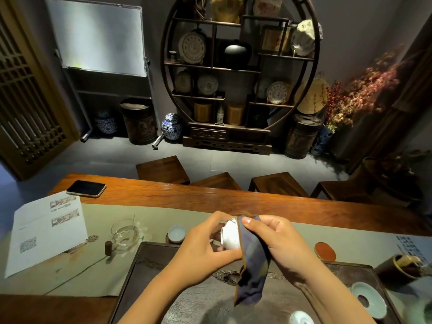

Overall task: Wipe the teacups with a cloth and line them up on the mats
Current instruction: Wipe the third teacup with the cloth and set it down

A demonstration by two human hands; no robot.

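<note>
My left hand [205,242] grips a white teacup [230,235] tilted on its side above the dark tea tray [149,263]. My right hand [275,237] pinches a dark blue cloth [252,260] against the cup's rim, and the cloth hangs down over the tray. A second pale teacup [176,233] stands upright on a round dark mat at the tray's far left corner. A round red mat [325,251] lies bare to the right.
A glass pitcher [124,235] stands left of the tray beside printed paper sheets [46,232] and a phone [86,188]. A pale green holed saucer [368,300], a white cup [300,318] and a dark gold-rimmed container [397,267] sit at the right. Wooden stools line the table's far side.
</note>
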